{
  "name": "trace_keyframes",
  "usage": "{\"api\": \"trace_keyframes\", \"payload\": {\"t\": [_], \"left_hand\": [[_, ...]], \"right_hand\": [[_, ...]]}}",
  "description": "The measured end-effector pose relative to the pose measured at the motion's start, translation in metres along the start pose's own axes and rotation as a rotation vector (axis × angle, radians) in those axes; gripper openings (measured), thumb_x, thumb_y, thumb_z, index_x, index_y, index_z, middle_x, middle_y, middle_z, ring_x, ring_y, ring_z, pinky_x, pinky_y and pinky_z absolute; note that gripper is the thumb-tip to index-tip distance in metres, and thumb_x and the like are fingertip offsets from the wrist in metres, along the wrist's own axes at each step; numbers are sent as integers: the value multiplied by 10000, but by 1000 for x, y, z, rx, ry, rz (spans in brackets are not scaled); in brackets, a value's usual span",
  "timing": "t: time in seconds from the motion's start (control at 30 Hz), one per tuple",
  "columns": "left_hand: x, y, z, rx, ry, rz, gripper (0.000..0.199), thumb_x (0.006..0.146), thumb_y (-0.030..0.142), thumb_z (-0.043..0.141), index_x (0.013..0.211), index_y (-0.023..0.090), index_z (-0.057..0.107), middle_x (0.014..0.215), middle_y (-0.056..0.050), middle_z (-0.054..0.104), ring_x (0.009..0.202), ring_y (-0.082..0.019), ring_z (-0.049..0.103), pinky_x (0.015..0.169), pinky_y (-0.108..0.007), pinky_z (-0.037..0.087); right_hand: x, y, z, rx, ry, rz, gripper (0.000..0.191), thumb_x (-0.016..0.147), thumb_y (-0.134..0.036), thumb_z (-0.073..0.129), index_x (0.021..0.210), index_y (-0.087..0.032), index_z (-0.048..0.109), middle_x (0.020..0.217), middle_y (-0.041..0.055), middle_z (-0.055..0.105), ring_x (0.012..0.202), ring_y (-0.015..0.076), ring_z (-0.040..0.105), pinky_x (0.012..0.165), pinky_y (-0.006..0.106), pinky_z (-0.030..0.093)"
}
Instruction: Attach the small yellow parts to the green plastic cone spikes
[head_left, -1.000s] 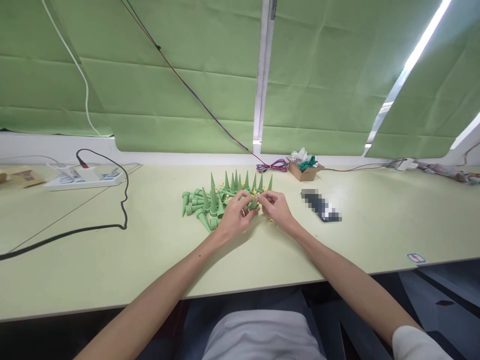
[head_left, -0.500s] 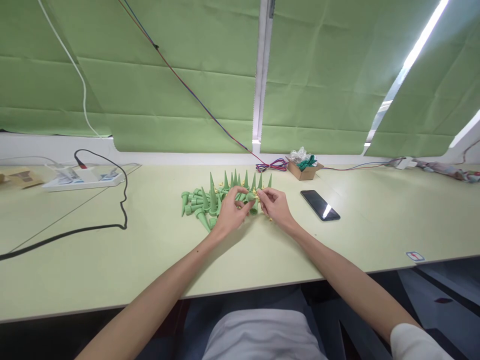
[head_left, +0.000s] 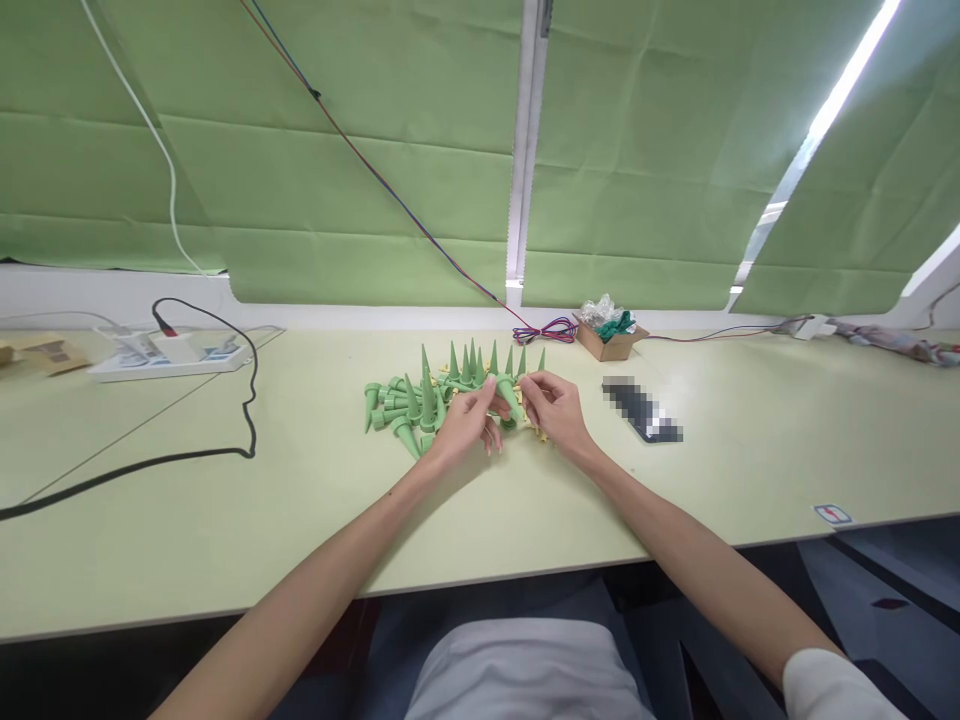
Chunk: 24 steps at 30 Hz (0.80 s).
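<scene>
My left hand [head_left: 466,420] holds a green cone [head_left: 509,394] between thumb and fingers, its wide end up and its tip slanting down to the right. Close to the cone's right side is my right hand [head_left: 553,408], with thumb and fingertips pinched together; whatever they hold is too small to make out. Behind and left of my hands lies a pile of green cones [head_left: 405,433], some on their sides. Several others stand upright [head_left: 453,362] in a row at the back. Small yellow pieces [head_left: 537,432] lie around and under my right hand.
A dark phone [head_left: 642,410] lies to the right. Behind it sits a small cardboard box [head_left: 609,346] with plastic and green material inside, beside coiled wires [head_left: 546,330]. At the left are a white power strip [head_left: 169,362] and a black cable [head_left: 187,456].
The cone in my left hand has turned, so its tip now slants down to the right. My left fingers have shifted around it, and my right hand has moved slightly.
</scene>
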<state>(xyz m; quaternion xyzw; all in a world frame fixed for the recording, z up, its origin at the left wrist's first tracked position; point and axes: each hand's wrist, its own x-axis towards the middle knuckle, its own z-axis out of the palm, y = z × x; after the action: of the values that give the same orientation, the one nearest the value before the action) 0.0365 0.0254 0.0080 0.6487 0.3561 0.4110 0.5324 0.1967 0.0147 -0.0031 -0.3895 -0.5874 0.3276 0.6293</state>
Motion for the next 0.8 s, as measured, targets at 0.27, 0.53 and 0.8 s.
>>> {"api": "trace_keyframes", "payload": {"t": [0.27,0.53,0.8], "left_hand": [[0,-2,-3,-18,-62,-14,528,818,682,601,771,156,612,559,-11,581,474,-147,608,372,-233,431],[-5,7,-7,131,-59,53,447,742,595,727,752,177,569,507,12,593,393,-120,525,392,-245,404],[-8,5,-8,255,-22,129,361,729,473,750,854,208,539,473,59,531,402,-127,493,410,-249,370]], "right_hand": [[-2,-1,0,-16,-45,7,414,824,-597,651,797,-186,624,558,-42,500,401,80,404,401,243,335],[-3,-1,-3,-25,-75,7,414,842,-595,637,787,-186,607,530,-46,500,397,86,415,400,240,328],[-4,-5,-3,-96,-78,13,474,827,-628,626,659,-196,530,464,-46,460,399,91,399,403,237,311]]}}
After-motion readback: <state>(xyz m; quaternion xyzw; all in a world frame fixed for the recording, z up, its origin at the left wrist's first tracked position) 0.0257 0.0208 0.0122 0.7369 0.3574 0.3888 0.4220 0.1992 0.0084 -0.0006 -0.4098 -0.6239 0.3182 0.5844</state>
